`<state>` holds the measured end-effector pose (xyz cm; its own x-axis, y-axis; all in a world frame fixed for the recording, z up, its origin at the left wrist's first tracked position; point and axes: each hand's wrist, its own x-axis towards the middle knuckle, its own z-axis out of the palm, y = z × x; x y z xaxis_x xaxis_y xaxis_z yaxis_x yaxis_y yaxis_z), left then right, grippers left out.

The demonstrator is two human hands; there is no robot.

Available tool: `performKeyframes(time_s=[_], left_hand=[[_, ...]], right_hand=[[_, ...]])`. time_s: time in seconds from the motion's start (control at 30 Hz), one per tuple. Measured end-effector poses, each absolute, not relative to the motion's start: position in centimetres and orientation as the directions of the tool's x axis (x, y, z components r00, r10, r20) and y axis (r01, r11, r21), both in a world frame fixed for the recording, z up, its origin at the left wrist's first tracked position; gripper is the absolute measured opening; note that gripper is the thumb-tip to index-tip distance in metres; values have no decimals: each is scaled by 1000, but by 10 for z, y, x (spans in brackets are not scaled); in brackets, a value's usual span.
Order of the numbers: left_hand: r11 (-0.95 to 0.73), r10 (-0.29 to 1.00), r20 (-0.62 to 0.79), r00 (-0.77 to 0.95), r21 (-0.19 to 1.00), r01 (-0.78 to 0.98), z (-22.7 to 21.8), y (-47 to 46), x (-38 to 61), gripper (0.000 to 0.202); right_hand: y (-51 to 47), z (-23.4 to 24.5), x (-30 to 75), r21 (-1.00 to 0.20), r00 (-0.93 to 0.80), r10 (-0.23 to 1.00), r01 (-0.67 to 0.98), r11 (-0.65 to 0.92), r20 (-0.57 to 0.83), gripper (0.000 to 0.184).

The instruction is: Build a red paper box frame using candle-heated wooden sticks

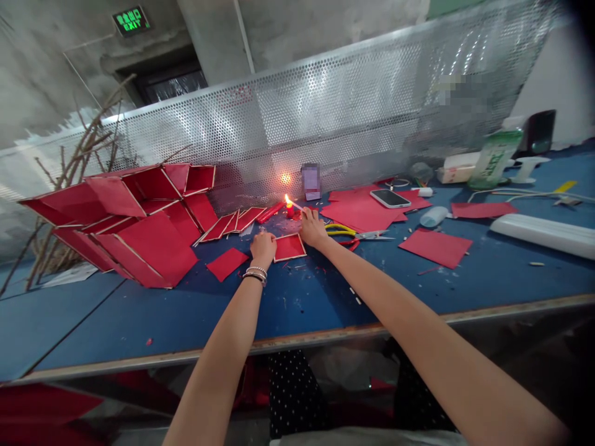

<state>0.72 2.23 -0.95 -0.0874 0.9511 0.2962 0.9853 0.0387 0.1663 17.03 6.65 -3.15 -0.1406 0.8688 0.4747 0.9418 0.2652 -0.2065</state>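
Note:
A small red panel [290, 247] with pale strips along its edges lies on the blue table. My left hand [263, 249], with bracelets at the wrist, is closed at the panel's left edge; its fingertips are partly hidden. Beyond the panel a short red candle [290, 210] stands lit. My right hand [312, 227] pinches a thin whitish stick [294, 204], its far end at the flame. Next to that hand are yellow-handled pliers [341, 230] and scissors [372, 236]. A loose red sheet [227, 264] lies left of my left hand.
A large red panelled structure [153, 248] stands at left before dry branches [79, 186]. Red sheets [357, 210] bear a phone [390, 198]. Further right are a green bottle [495, 158] and a long white bar [548, 235]. Perforated metal [334, 105] borders the back.

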Motion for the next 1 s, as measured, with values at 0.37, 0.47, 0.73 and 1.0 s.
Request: performKeyframes(time_s=[0.37,0.47,0.73,1.0], left_hand=[[37,960,268,-85,177,983,-6,19,11,28],[30,958,274,-80,181,983,-8,20,10,28],[23,958,276,-76,191,981,-9,23,8,29],[36,958,270,-91,202,979,-9,21,9,27]], right_hand=[[77,-33,172,-337,-85,892,906,254,444,54],[79,-33,174,-341,-99,887,899,274,451,51],[80,-28,178,-304,-132,857,899,316,499,49],[79,-28,177,-315,-105,862,903,292,496,47]])
